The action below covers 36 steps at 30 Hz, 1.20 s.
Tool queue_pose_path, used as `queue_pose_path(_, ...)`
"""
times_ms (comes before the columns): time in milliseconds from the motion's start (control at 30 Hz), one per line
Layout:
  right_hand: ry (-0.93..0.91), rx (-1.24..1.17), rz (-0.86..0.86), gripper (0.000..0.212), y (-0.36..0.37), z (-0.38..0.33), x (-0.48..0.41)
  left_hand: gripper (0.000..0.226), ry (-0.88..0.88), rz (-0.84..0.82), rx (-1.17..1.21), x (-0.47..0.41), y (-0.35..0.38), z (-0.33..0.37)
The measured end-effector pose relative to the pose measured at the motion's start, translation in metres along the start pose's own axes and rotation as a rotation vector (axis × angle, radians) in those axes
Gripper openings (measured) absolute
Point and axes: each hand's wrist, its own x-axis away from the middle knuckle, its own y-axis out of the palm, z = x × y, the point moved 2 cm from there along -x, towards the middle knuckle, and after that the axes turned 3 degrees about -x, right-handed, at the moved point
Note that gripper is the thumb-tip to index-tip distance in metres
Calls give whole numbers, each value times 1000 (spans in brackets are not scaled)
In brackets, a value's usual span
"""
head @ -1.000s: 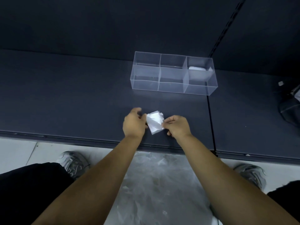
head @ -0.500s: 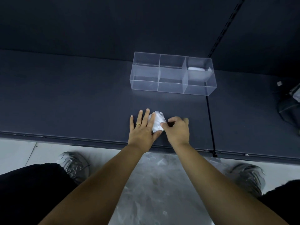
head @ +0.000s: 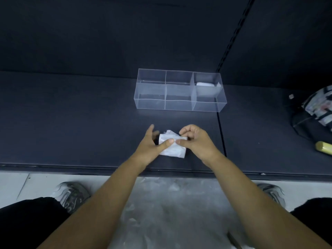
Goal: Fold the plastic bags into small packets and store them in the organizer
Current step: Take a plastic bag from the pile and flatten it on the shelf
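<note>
The left hand (head: 148, 147) is no longer lying flat on the folded bag (head: 173, 150) as it was half a second ago. It is now lifting, fingers straight and apart, with only the thumb pressing the packet's top. The right hand (head: 196, 141) is rising off its knuckles and is pinching the packet's right edge between thumb and forefinger. More of the packet is showing, and it is resting on the dark shelf (head: 71, 123), near its front edge, well short of the clear organizer (head: 179, 105). A white packet (head: 204, 84) is sitting in the organizer's far right compartment. The left fingers are blurring with motion, and their tips are hard to make out. A patterned bag (head: 318, 108) is being cut off at the right edge.
</note>
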Motion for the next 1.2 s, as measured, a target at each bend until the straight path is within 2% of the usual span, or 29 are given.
queue_pose_path(33,-22,-3,-64,24,-6,-7,1,88,-9,-107,28,-2,-1,10)
queue_pose_path(67,-37,-10,-104,24,-13,-14,2,74,2,-200,48,-3,0,20)
queue_pose_path(133,-38,-42,-106,25,-26,-25,1,43,24,-254,110,-8,6,39)
queue_pose_path(200,0,-96,-76,20,-38,-32,-1,31,24,-166,204,-16,14,56)
queue_pose_path(267,27,-142,-38,3,-49,-39,-9,25,52,-81,253,-27,23,73)
queue_pose_path(367,14,-141,139,12,-73,-50,-36,11,123,86,266,-49,27,94)
queue_pose_path(433,-8,-123,293,14,-94,-59,-65,2,226,252,151,-63,23,102)
queue_pose_path(533,-42,-98,513,19,-123,-70,-116,13,454,429,-360,-81,20,101)
queue_pose_path(633,-18,-77,609,25,-140,-68,-167,53,517,306,-883,-99,31,81)
queue_pose_path(700,40,59,611,20,-144,-61,-194,64,501,255,-1078,-107,36,65)
queue_pose_path(733,91,192,602,16,-145,-57,-204,67,509,258,-1136,-109,38,57)
queue_pose_path(800,189,473,592,28,-145,-49,-215,70,548,290,-1195,-110,38,49)
queue_pose_path(867,209,626,602,30,-144,-47,-220,70,578,313,-1195,-110,38,46)
queue_pose_path(1000,168,723,674,21,-136,-46,-224,70,583,323,-1208,-110,41,43)
queue_pose_path(1100,100,716,776,28,-134,-45,-223,70,570,328,-1208,-110,41,42)
queue_pose_path(1200,104,788,780,16,-134,-43,-224,71,573,325,-1198,-110,42,43)
